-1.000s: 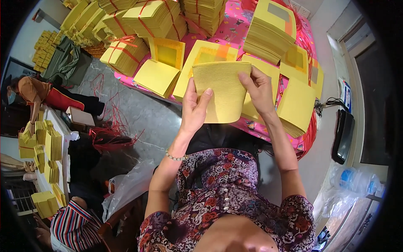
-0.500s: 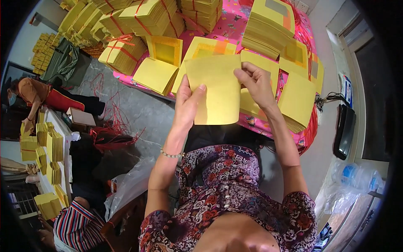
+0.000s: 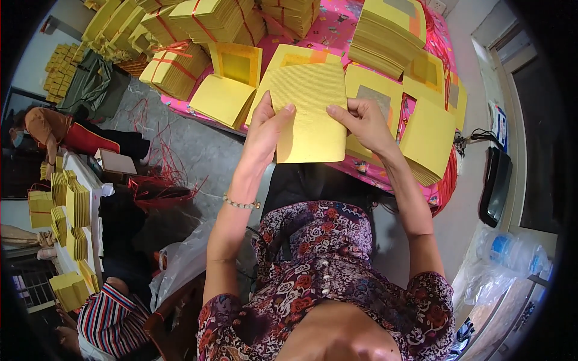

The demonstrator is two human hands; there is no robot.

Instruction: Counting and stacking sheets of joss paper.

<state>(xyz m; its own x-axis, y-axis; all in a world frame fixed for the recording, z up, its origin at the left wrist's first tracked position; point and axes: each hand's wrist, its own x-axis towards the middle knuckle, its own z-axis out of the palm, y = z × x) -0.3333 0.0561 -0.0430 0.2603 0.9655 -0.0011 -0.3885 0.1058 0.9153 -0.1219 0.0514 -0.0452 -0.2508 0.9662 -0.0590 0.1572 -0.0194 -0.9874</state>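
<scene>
Some yellow paper [image 3: 314, 114] | rectangular, finely ridged | both hands [image 3: 267, 132] [image 3: 365, 124] gripping its sides

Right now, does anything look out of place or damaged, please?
Yes, mildly: red strips lie loose and tangled on the floor, whereas others bind some stacks. The paper in the fingers shows no clear damage.

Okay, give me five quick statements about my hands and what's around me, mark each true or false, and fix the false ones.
1. The left hand and right hand hold yellow paper. True.
2. The bracelet is on the right wrist. False: it is on the left.
3. The tied stacks have blue ties. False: they are red.
4. The tablecloth is pink. True.
5. A co-worker wears a striped top. True.
</scene>
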